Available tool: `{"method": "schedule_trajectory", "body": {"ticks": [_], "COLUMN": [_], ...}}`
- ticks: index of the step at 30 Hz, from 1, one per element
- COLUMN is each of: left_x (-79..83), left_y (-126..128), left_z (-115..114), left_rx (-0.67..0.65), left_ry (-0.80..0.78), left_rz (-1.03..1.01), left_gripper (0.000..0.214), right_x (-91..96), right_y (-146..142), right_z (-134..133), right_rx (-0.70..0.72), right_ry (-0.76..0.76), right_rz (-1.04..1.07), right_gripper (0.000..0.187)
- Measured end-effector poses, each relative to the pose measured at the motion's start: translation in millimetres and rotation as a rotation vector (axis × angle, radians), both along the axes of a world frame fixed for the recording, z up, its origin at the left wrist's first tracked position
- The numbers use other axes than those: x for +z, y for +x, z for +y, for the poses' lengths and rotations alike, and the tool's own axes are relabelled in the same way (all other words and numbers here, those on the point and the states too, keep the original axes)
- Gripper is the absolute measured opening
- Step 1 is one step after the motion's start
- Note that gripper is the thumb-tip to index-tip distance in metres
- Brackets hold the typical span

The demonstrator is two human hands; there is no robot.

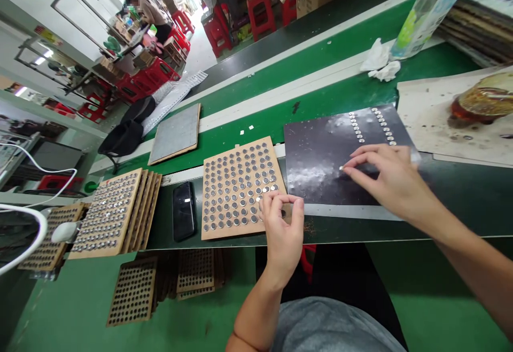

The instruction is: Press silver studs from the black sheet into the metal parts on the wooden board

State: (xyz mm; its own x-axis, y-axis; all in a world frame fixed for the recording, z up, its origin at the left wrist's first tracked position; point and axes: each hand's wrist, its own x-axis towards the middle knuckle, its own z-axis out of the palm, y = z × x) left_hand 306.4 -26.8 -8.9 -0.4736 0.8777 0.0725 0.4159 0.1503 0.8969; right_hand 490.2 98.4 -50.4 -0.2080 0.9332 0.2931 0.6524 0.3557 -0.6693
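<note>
Green bench belting [320,87] runs at a slant ahead of both hands, and the near bench edge [352,241] is crossed by the forearms. Red stools [258,15] and a distant co-worker [148,13] are seen beyond the bench, well away from the hands.

The left hand [282,229] is kept at the lower right corner of a perforated wooden board [240,189], which is filled with rows of round metal discs [251,186]. Its fingers are curled and drawn together above the discs, but whether a disc is held cannot be told. The right hand [387,181] is laid over a black sheet [320,165], with its fingers extended and only loosely spread. A tiny white speck [341,167] is seen at the fingertips, though any grip on it cannot be made out. Two short rows of discs [380,125] are set on the sheet just beyond the right hand.

Left of the left hand, a black phone [184,211] is placed beside the board, with a stack of wooden boards [108,216] farther along. Beyond the right hand, a stained paper sheet [433,117] bears an amber mass [481,101], and crumpled tissue [380,61] lies on the belting.
</note>
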Motion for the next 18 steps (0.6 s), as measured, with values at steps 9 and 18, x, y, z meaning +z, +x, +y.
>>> {"method": "schedule_trajectory", "body": {"ticks": [9,18], "left_x": [6.8,13.5], "left_y": [4.3,8.6], "left_z": [-3.5,-7.8], "left_rx": [-0.143,-0.164], "left_ry": [-0.002,0.036], "left_rz": [-0.354,-0.354], "left_gripper": [0.027,0.03], "right_x": [40.3,39.3], "right_y": [-40.6,-50.7], "right_z": [-82.9,-97.4], "right_rx": [0.151,0.058], "right_ry": [0.165,0.387], "right_rz": [0.268,0.205], "right_gripper": [0.007,0.014]}}
